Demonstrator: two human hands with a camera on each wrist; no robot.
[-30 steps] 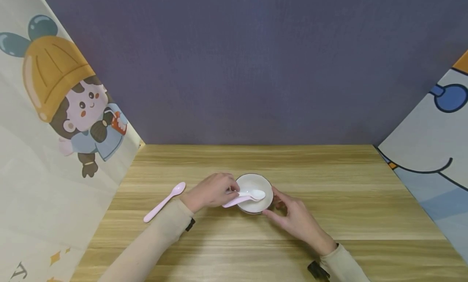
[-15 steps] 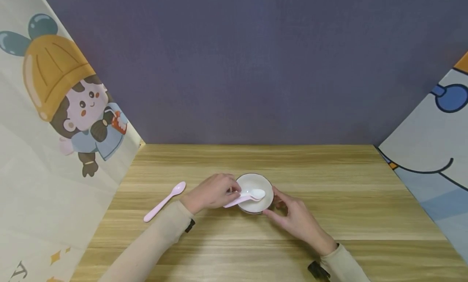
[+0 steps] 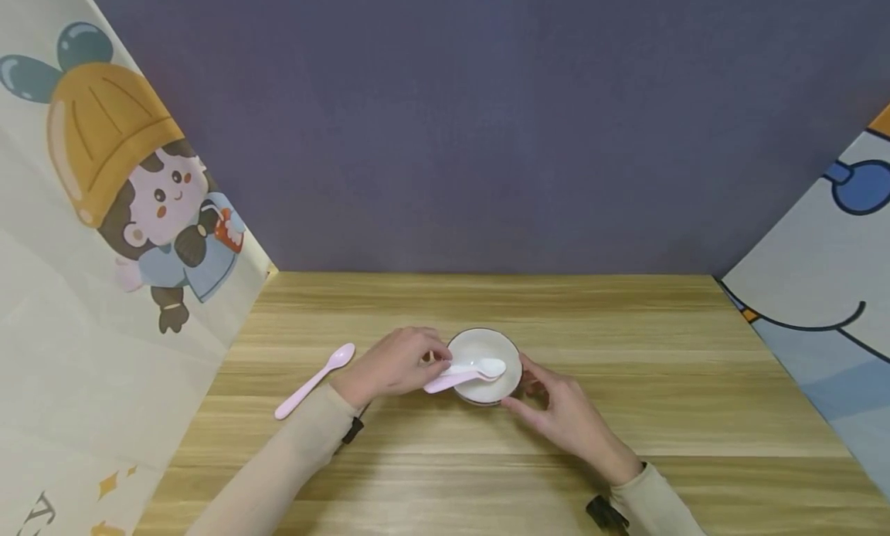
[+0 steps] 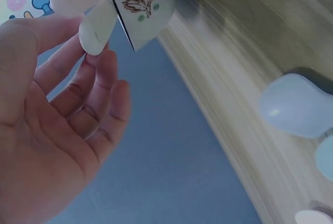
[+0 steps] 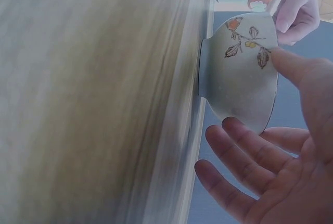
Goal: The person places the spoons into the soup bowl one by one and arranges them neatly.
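A small white bowl [image 3: 476, 343] with a dark rim stands on the table, painted with leaves and berries outside. Two spoons lean in it side by side, a white spoon [image 3: 492, 368] and a pink spoon [image 3: 448, 381], handles over the left rim. My left hand [image 3: 399, 362] is at the white handle's end, fingers loosely bent. In the left wrist view a gap shows between thumb and fingers. My right hand [image 3: 559, 412] holds the bowl's right side, thumb at the rim [image 5: 273, 52], fingers opposite. Another pink spoon [image 3: 316, 381] lies left of the left hand.
The wood-grain table [image 3: 626, 335] meets a dark blue back panel [image 3: 487, 134]. Side panels carry cartoon prints [image 3: 160, 188]. Pale rounded shapes [image 4: 296, 107] lie at the right of the left wrist view; what they are, I cannot tell.
My left hand has drawn back slightly to the left, showing more of the white spoon's handle. Both spoons stay in the bowl. The right hand keeps its place on the bowl.
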